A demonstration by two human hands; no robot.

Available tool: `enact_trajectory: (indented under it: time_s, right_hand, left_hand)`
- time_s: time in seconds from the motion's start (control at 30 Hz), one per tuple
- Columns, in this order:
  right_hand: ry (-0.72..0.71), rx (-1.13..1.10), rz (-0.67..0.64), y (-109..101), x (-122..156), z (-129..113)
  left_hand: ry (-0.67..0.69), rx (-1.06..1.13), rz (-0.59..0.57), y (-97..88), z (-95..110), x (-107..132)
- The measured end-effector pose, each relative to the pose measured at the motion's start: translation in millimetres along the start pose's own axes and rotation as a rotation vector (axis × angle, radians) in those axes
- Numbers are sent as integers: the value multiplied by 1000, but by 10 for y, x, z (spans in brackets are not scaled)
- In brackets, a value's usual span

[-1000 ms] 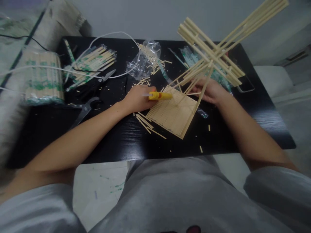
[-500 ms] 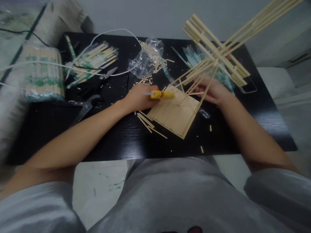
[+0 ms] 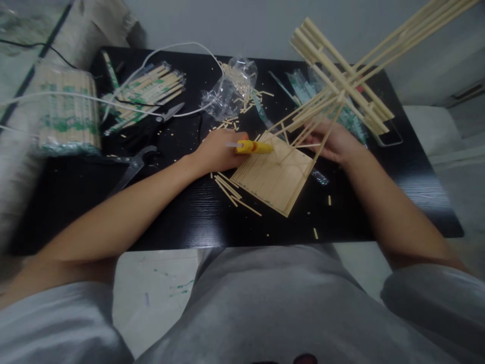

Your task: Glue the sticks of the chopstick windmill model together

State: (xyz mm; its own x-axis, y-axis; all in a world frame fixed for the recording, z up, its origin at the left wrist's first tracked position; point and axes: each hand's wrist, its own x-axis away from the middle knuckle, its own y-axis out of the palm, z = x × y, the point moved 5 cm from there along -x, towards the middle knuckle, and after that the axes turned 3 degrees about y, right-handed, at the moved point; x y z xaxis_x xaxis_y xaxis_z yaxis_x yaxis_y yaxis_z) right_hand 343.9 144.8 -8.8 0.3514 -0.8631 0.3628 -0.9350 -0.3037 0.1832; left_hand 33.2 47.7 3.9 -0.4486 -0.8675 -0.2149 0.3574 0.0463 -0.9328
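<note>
head view: left hand (image 3: 217, 151) is closed round a yellow glue gun (image 3: 254, 147). the gun lies roughly level, long axis left-to-right. its nozzle points away from the palm twd the right hand (image 3: 335, 141), w/ a clear glue stick poking out the back end over the knuckles. the nozzle tip sits over the far-left edge of a flat stick panel (image 3: 275, 172). that panel lies on the black table (image 3: 189, 212) just right of the left hand, betw both hands, turned diamond-wise.

the right hand is at the panel's far-right side, fingers curled on the foot of a tall stick frame (image 3: 341, 81) that rises & fans out above it. struts hide some fingertips, so the exact grip is only partly readable. the frame's lower struts come down onto the panel just left of the right hand, near the gun tip. the left hand is the nearer one to that spot.

loose cut sticks (image 3: 231, 189) lie just near-side of the left hand. cutters (image 3: 132, 164) & scissors (image 3: 166, 117) are further left of it. a crumpled plastic bag (image 3: 229, 91) w/ offcuts is beyond it, wrapped chopstick packs (image 3: 147, 93) farther left still.
</note>
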Motion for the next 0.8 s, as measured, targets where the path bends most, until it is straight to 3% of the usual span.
enact_trajectory:
  time_s: [0.8]
  right_hand:
    - [-38, -8, -35, 57, 21, -30]
  left_hand:
    - [-10, -40, -45, -37, 57, -6]
